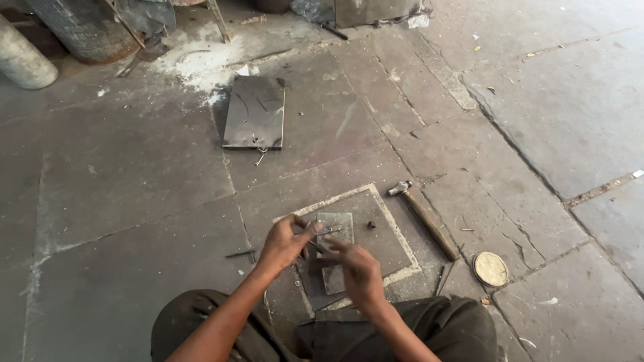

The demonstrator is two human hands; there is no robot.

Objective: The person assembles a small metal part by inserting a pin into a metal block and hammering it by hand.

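I squat on a stone floor. My left hand pinches a thin metal pin or nail that points to the right. My right hand is just beside it, fingers curled, its fingertips touching near the same pin. Both hands hover over a small square metal plate that lies on a dark square slab with a pale border. A tiny dark piece rests on the slab to the right of the plate.
A hammer with a wooden handle lies right of the slab. A round brass-coloured lid sits near my right knee. A dark metal sheet lies farther ahead, by white powder. Cylinders stand at the far left.
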